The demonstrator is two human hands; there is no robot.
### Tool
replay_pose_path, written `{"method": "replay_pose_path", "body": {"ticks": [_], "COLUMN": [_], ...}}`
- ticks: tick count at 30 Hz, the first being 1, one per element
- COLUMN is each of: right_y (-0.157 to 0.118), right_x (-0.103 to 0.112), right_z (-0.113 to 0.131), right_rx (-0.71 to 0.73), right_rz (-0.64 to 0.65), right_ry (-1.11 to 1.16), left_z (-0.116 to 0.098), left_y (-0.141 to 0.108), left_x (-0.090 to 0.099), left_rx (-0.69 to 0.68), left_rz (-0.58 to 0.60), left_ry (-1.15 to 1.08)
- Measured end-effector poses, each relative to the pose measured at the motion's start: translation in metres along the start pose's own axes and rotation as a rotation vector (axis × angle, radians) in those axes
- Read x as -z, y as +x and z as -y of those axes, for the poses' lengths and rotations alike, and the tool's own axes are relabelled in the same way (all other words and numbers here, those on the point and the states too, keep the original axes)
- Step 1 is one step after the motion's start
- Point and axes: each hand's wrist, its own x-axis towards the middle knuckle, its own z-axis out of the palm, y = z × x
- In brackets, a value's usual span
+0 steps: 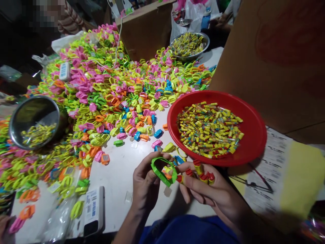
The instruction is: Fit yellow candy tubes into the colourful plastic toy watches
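My left hand (146,183) is closed on a green plastic toy watch (170,182), its loop standing up between thumb and fingers. In my right hand (210,189) are several small yellow-wrapped tubes with red ends (197,166), fanned out between the fingers. One tube, pinched at the fingertips, is right beside the edge of the green watch; whether it touches cannot be made out. Just beyond my hands lie a few loose toy watches, among them a yellow one (169,147).
A red basin (256,135) of similar tubes stands at the right. Toy watches in many colours (109,91) are heaped across the table. Steel bowls (48,112) stand left and at the back. A white power bank (94,210), cardboard boxes (274,67) and other people are around.
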Motion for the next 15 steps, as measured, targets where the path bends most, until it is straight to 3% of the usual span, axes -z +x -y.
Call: {"method": "replay_pose_path", "body": {"ticks": [8,15], "right_y": [0.006,0.01], "right_x": [0.002,0.003], "right_z": [-0.007,-0.021], "right_rx": [-0.007,-0.006], "right_rz": [-0.021,0.024], "right_ry": [-0.095,-0.124], "left_z": [0.01,0.004], "left_y": [-0.004,-0.005], "left_x": [-0.005,-0.014], "left_rx": [0.099,0.245], "left_rz": [-0.079,-0.152], "left_ry": [-0.151,-0.259]}}
